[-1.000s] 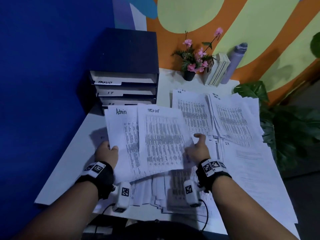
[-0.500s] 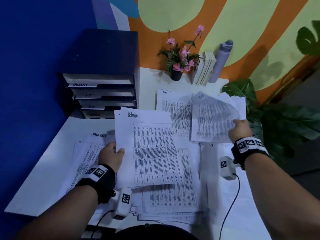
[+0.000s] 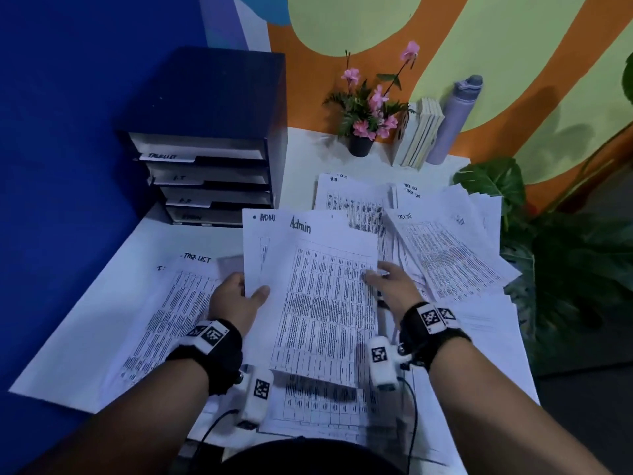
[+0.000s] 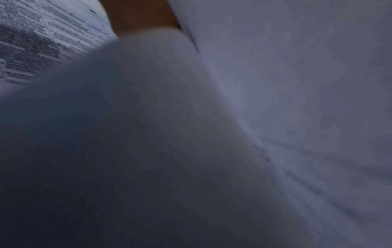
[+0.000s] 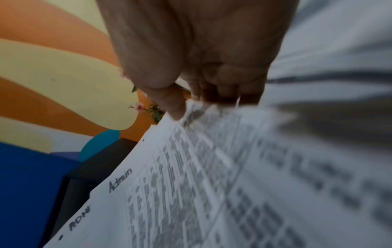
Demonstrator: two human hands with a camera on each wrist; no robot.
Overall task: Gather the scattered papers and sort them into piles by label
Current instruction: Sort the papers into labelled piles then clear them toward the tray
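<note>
A stack of printed sheets is raised over the white desk [image 3: 301,159] in front of me. Its top sheet [image 3: 325,296] is marked "Admin", and behind it shows a sheet marked "ADMI" [image 3: 255,241]. My left hand [image 3: 251,291] grips the stack's left edge, thumb on top. My right hand [image 3: 373,274] pinches the right edge of the Admin sheet [image 5: 191,184] between thumb and fingers [image 5: 176,107]. The left wrist view is filled with blurred paper [image 4: 275,83]. A "Task List" sheet [image 3: 178,303] lies flat at the left. Fanned "Task List" sheets [image 3: 445,255] lie at the right, "H.R." sheets [image 3: 352,200] behind.
A dark tray sorter [image 3: 205,159] with labelled slots stands at the back left against the blue wall. A flower pot [image 3: 361,145], books [image 3: 419,135] and a grey bottle [image 3: 452,121] line the back edge. Leafy plants [image 3: 565,255] crowd the desk's right side. More loose sheets [image 3: 479,337] cover the right.
My right hand carried the "Task List" sheet off the held stack to the pile at the right, let it go, and came back to the Admin sheet's right edge. My left hand kept its grip.
</note>
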